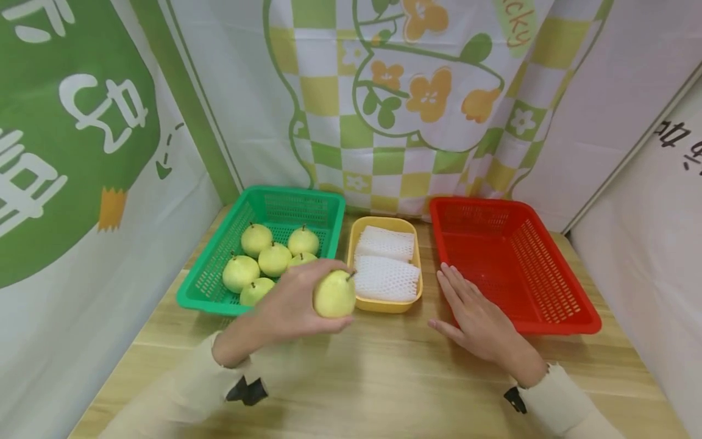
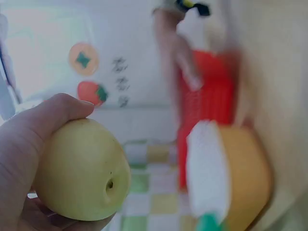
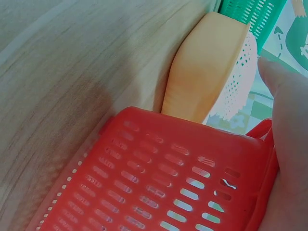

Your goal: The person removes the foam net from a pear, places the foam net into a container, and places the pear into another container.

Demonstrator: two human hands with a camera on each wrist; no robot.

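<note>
My left hand [image 1: 293, 299] grips a pale yellow-green pear [image 1: 334, 295] above the table, thumb and fingers curled round its sides. The stem points up in the head view; in the left wrist view the pear [image 2: 84, 171] fills the palm. Several more pears [image 1: 275, 259] lie in the green basket [image 1: 192, 286] just behind this hand, partly hidden by it. My right hand [image 1: 482, 320] lies with straight fingers over the near-left rim of the red basket [image 1: 554, 326]. That basket holds nothing. Between the baskets sits a yellow tub [image 1: 384, 306] with white foam net sleeves [image 1: 386, 277].
All three containers stand in a row on the wooden table [image 1: 378, 378], near a printed curtain [image 1: 395, 134] at the back. White fabric walls [image 1: 652, 256] close in both sides.
</note>
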